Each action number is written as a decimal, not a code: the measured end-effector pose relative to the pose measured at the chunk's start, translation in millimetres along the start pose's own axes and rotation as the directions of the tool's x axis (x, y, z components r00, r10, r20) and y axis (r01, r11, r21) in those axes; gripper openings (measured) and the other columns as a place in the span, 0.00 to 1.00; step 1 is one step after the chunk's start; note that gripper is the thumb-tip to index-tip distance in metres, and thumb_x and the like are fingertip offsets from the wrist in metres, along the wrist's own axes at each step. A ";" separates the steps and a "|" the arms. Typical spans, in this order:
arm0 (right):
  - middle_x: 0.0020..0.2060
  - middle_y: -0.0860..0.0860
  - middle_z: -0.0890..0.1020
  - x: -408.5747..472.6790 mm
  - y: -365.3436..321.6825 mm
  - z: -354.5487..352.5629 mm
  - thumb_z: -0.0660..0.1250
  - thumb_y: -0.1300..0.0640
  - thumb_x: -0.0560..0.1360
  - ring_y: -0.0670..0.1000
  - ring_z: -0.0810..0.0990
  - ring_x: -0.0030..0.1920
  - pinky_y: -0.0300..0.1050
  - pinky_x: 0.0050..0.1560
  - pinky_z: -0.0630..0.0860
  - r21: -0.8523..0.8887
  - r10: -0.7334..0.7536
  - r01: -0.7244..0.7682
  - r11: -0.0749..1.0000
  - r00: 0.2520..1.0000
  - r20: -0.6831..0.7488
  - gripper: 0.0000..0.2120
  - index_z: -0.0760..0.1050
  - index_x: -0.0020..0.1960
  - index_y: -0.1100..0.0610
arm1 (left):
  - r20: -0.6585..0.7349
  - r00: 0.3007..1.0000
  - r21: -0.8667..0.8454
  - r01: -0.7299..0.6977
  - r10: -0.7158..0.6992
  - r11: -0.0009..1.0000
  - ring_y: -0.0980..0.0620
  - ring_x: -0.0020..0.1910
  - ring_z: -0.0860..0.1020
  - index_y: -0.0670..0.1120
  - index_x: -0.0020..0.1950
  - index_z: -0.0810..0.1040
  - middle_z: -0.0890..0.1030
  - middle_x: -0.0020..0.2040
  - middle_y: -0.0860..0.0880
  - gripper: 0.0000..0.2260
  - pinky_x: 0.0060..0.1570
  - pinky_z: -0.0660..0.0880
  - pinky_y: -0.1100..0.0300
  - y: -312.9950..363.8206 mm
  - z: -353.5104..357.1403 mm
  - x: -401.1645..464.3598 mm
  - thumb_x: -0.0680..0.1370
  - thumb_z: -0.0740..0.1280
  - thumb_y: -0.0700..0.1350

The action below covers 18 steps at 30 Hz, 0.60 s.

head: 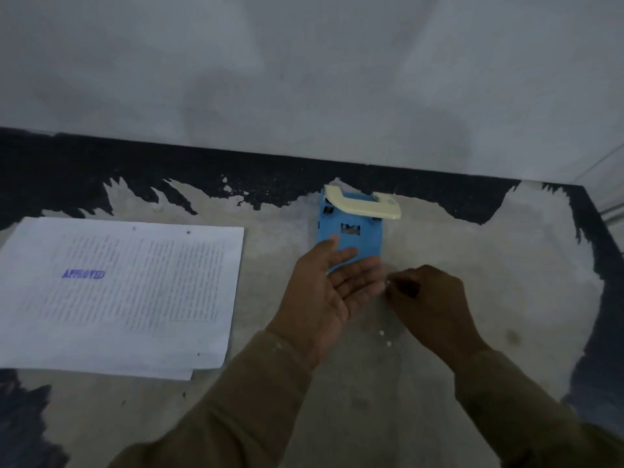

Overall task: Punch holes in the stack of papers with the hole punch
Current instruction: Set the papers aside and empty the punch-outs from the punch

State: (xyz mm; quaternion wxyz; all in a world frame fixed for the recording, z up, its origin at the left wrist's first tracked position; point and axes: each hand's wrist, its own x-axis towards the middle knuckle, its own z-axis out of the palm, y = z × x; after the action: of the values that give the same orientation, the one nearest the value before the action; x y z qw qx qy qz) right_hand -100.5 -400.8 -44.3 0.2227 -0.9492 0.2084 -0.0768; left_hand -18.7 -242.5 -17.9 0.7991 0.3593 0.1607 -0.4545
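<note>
Papers (121, 292) lie in a stack on the left side of the table (506, 282), flat, printed side up, with a blue "APPROVED" stamp (83, 274) on the top sheet. Two small punched holes show near the far edge of the top sheet, and lower sheets peek out along the near edge.

To the right of the stack and well apart from it sits the hole punch (351, 231). Its blue body faces me and its cream handle (363, 206) lies across the far end. It rests on the worn, pale part of the table, close to the dark strip that runs along the grey wall (304, 79).

My left hand (332, 292) is spread wide, palm up and cupped, its fingertips over the near edge of the blue body. That grip is open and holds nothing I can make out. My right hand (429, 298) sits just beside it, fingers curled and pinched together near my left fingertips; whether that grip has closed on anything, I cannot tell. A few tiny white paper dots (385, 338) lie on the table between my wrists. Both arms wear tan sleeves (236, 407).
</note>
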 end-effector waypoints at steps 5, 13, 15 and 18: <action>0.39 0.55 0.86 1.5 -9.5 5.8 0.72 0.56 0.73 0.50 0.81 0.39 0.37 0.43 0.69 -0.027 0.006 -0.006 1.000 1.000 -0.024 0.07 0.85 0.46 0.58 | 0.018 0.997 -0.149 0.072 -0.070 0.986 0.37 0.59 0.80 0.36 0.64 0.73 0.81 0.58 0.33 0.26 0.61 0.76 0.44 -22.8 -19.5 -10.6 0.77 0.63 0.56; 0.43 0.55 0.86 1.3 -14.5 6.1 0.66 0.57 0.77 0.52 0.82 0.43 0.34 0.43 0.66 -0.109 0.052 -0.051 0.993 0.999 0.006 0.09 0.85 0.49 0.58 | 0.039 0.993 -0.180 0.113 -0.107 0.977 0.38 0.60 0.80 0.36 0.65 0.73 0.81 0.60 0.34 0.30 0.63 0.74 0.43 -35.4 -32.1 -10.6 0.76 0.62 0.60; 0.45 0.56 0.86 3.2 -13.8 4.5 0.65 0.58 0.77 0.52 0.82 0.46 0.36 0.48 0.70 -0.099 0.073 -0.069 0.993 0.996 0.041 0.10 0.84 0.50 0.59 | 0.042 0.992 -0.186 0.123 -0.117 0.975 0.38 0.60 0.80 0.36 0.66 0.73 0.80 0.60 0.34 0.31 0.63 0.74 0.43 -38.2 -32.5 -9.7 0.76 0.62 0.60; 0.47 0.58 0.84 4.1 -14.2 4.4 0.61 0.61 0.78 0.55 0.81 0.48 0.46 0.54 0.75 -0.132 0.068 -0.055 0.990 0.993 0.097 0.11 0.82 0.51 0.61 | 0.056 0.991 -0.224 0.131 -0.122 0.966 0.37 0.61 0.79 0.35 0.66 0.72 0.80 0.61 0.33 0.32 0.61 0.75 0.43 -41.1 -31.9 -8.5 0.76 0.62 0.61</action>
State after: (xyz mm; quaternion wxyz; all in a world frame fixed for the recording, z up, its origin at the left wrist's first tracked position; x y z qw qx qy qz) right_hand -90.6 -389.3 -41.5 0.1736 -0.9574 0.2307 -0.0079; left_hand -55.7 -227.8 -52.6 0.8074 0.2452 0.2176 -0.4906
